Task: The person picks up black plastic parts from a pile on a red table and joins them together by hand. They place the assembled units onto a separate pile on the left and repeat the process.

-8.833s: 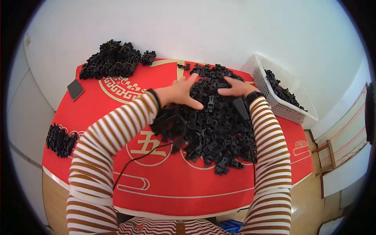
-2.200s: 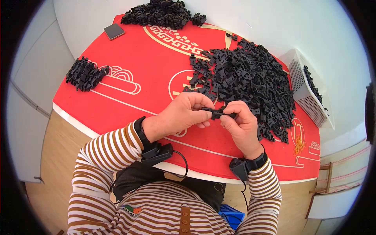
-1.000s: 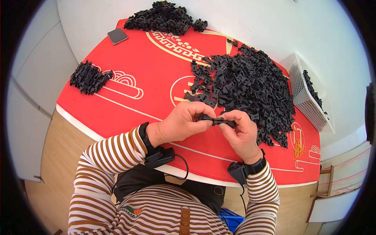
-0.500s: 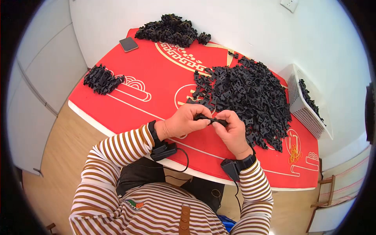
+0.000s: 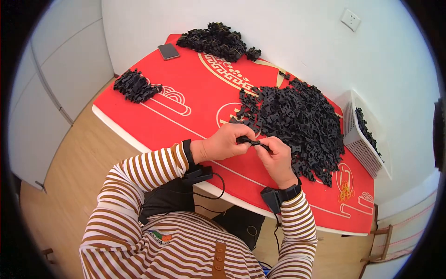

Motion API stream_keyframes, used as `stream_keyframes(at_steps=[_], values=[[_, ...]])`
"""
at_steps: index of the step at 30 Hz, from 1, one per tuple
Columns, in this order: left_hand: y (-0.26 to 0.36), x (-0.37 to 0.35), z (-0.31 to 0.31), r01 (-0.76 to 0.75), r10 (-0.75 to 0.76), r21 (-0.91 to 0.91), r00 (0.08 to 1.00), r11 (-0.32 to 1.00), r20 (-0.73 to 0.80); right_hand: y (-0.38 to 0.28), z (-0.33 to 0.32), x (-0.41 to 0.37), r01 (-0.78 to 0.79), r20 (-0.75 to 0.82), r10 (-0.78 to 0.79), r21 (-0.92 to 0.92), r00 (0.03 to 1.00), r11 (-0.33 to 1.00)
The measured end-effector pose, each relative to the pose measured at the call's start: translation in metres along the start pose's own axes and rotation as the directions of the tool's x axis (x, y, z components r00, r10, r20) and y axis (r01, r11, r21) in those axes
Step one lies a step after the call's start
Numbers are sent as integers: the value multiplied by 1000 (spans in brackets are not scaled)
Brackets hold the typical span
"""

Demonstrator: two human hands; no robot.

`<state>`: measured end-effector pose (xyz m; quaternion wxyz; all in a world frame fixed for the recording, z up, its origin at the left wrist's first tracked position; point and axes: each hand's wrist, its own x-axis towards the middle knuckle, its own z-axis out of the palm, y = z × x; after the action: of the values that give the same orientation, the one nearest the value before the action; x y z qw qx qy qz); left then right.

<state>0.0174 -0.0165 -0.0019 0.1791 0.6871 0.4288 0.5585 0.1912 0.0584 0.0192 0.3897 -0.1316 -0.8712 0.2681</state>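
Note:
My left hand (image 5: 226,142) and my right hand (image 5: 278,162) are close together over the front part of the table. Both are closed, fingertips pinching small black plastic pieces (image 5: 260,144) between them; how many is hard to tell, since my fingers cover much of them. Just beyond my hands spreads a large loose heap of the same kind of black plastic pieces (image 5: 299,123). A smaller row of black pieces (image 5: 135,87) lies packed together at the table's left side.
At the back of the red-covered table (image 5: 186,88) is a mound of clustered black pieces (image 5: 213,42), beside a phone (image 5: 168,51). A white perforated basket (image 5: 357,144) with black pieces stands at the right edge. Yellow rubber bands (image 5: 344,192) lie at the front right.
The head view has turned a little, so the table's far left side appears farther right. My hands keep their pinch on the black pieces, which now tilt slightly more down toward the right.

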Motion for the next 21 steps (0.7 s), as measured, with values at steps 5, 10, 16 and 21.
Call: stream_keyframes(at_steps=[5,10,16,21], values=[[-1,-2,0,-153,152,180,988,972,20,-3,-3,-2,94,16,-93,-107,996,990],[17,-17,-29,-185,161,591,982,785,94,-8,3,-3,2,156,4,-34,988,999],[-10,-30,-161,309,10,885,943,347,-333,3,-1,-6,-207,154,196,60,969,977],[-27,-67,-258,643,74,763,766,-65,-639,14,5,-7,-158,198,132,125,971,979]])
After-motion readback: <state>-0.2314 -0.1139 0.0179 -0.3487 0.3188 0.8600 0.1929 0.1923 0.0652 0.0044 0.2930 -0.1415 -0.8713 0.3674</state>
